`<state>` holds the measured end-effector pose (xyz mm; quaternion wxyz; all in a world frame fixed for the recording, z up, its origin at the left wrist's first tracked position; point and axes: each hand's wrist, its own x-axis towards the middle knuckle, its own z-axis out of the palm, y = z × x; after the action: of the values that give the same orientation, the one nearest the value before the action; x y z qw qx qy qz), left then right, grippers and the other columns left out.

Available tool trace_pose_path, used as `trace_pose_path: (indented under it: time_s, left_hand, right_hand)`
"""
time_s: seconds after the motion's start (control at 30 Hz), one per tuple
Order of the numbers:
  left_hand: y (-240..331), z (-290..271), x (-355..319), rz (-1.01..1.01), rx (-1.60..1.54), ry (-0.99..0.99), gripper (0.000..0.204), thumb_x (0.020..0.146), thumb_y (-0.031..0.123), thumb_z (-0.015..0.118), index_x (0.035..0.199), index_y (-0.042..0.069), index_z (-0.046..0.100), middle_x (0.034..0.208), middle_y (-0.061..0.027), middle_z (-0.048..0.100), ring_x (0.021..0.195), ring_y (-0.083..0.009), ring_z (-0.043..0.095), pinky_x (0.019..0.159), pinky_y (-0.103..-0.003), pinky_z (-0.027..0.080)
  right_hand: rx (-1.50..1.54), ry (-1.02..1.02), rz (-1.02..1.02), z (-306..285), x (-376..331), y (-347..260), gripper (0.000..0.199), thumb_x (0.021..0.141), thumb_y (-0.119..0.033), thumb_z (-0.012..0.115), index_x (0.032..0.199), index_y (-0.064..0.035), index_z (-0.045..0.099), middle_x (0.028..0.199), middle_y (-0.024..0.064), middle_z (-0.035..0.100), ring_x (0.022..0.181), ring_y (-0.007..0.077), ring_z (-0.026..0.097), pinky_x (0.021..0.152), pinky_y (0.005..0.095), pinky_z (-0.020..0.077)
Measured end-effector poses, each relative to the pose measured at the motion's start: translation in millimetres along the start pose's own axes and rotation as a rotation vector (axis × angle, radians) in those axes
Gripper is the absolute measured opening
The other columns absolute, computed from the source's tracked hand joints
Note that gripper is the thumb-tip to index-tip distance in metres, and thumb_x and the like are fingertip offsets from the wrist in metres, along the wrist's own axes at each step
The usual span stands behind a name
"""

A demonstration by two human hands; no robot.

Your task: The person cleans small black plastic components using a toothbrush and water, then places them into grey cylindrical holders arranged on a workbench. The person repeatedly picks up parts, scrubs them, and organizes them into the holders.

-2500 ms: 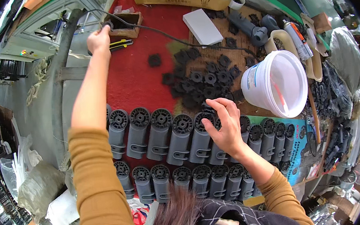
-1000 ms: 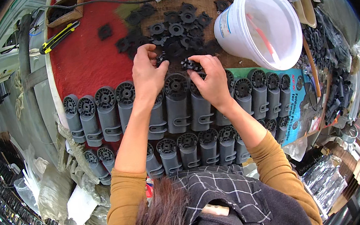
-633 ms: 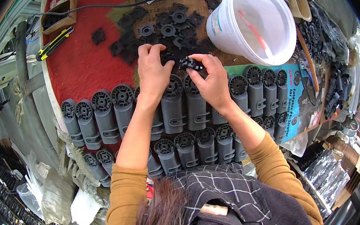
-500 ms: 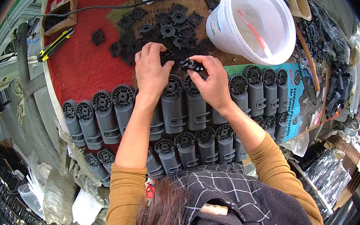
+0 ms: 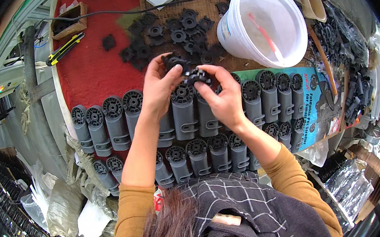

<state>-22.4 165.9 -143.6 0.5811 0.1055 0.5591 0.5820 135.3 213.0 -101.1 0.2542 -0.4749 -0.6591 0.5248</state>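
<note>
My left hand [image 5: 160,84] pinches a black plastic ring-shaped part [image 5: 176,63] between thumb and fingers. Right beside it, my right hand [image 5: 221,94] grips a small dark part with shiny bits [image 5: 195,76]; whether that is one piece or several stacked together, I cannot tell. Both parts meet or nearly meet above the far row of grey plastic tubes [image 5: 184,114], which stand with spoked round ends up. Beyond my hands lies a loose heap of black notched rings [image 5: 178,36]. A nearer row of grey tubes [image 5: 198,162] stands close to my body.
A white bucket [image 5: 228,32] with a pink-and-white stick stands at the right. On the left are a yellow-and-black utility knife [image 5: 65,49] and a small wooden box [image 5: 82,26]. A black cable [image 5: 140,7] crosses the far side. Blue printed cardboard [image 5: 320,127] lies under the right tubes.
My left hand has lifted a ring from the near edge of the heap and turned toward my right hand. The right hand has come slightly nearer, bringing the two parts together.
</note>
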Motion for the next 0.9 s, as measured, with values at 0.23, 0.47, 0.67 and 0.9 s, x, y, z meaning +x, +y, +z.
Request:
trace_pose_path:
  time_s: [0.23,0.47,0.67,0.9]
  left_hand:
    - [11.3,30.4,-54.7,-0.187,-0.626,-0.085,0.054,0.098,0.06,0.037,0.114,0.012,0.056,0.101,-0.0029,0.062,0.094,-0.0158,0.061,0.086,-0.033,0.051]
    - [19.0,56.4,-94.5,0.0,-0.617,-0.085,0.036,0.101,0.034,0.049,0.123,0.007,0.056,0.112,-0.0037,0.061,0.102,-0.014,0.058,0.093,-0.03,0.047]
    - [36.4,46.0,-127.5,-0.145,-0.661,-0.241,0.062,0.099,0.058,0.035,0.126,0.006,0.056,0.115,-0.0068,0.062,0.105,-0.0159,0.059,0.094,-0.033,0.048]
    - [40.0,44.8,-161.9,-0.128,-0.344,-0.143,0.058,0.101,0.053,0.037,0.114,0.002,0.063,0.101,-0.0053,0.066,0.087,-0.0129,0.064,0.081,-0.029,0.053]
  right_hand:
    - [-0.403,0.006,-0.468,2.3,-30.9,-30.1,0.054,0.072,-0.006,0.075,0.124,-0.008,0.062,0.12,0.0137,0.057,0.111,0.0305,0.05,0.095,0.0396,0.04]
    - [-0.317,-0.038,-0.488,0.6,-51.2,-34.4,0.085,0.074,-0.009,0.073,0.147,-0.0019,0.03,0.149,0.0224,0.032,0.138,0.0414,0.031,0.112,0.0491,0.0236]
    - [-0.283,-0.086,-0.627,-18.1,-73.5,-51.2,0.074,0.068,-0.009,0.076,0.134,-0.0057,0.045,0.133,0.0165,0.048,0.122,0.0371,0.045,0.104,0.0473,0.0327]
    - [-0.416,-0.157,-0.737,-31.3,-102.3,-72.4,0.07,0.063,-0.009,0.076,0.128,-0.0066,0.048,0.124,0.0146,0.05,0.114,0.035,0.047,0.103,0.0475,0.0328]
